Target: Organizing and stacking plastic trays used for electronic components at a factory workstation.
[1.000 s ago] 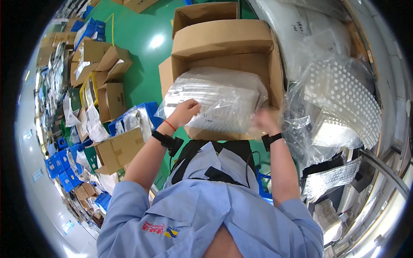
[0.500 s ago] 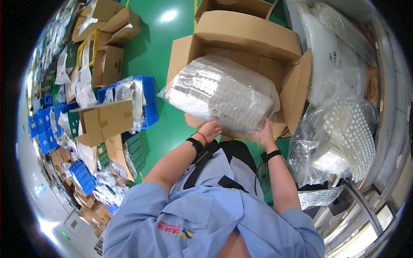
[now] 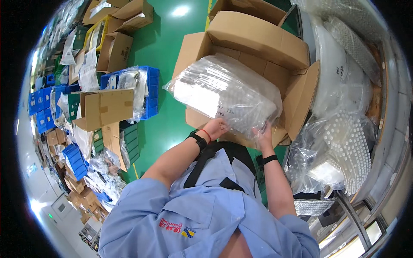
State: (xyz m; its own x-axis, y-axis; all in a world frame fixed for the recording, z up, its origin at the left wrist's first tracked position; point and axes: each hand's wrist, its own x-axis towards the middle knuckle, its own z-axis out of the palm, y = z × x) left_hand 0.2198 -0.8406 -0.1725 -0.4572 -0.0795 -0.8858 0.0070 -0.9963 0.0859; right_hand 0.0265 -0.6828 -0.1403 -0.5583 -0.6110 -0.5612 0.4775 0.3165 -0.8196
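Observation:
A large clear plastic bag [image 3: 228,92], packed with a stack of whitish parts and marked by hand, lies tilted across an open cardboard box [image 3: 297,96]. Its left end overhangs the box's left side. My left hand [image 3: 216,128] is closed on the bag's near edge, fingers curled into the film. At the bag's near right corner, my right hand [image 3: 263,135] pinches the loose plastic, thumb and fingers partly seen through it. The box's far flap stands up behind the bag.
On the right lie bags of dotted sheets [image 3: 346,146] and a large white bag [image 3: 340,77]. To the left stand a blue crate [image 3: 151,92], an open carton [image 3: 109,107] and several stacked bins. Green floor [image 3: 165,142] runs between. Another carton [image 3: 254,9] stands beyond the box.
The view has shifted a little, so the box sits slightly farther right. Both hands keep their hold on the bag's near edge, and the bag's tilt has changed slightly.

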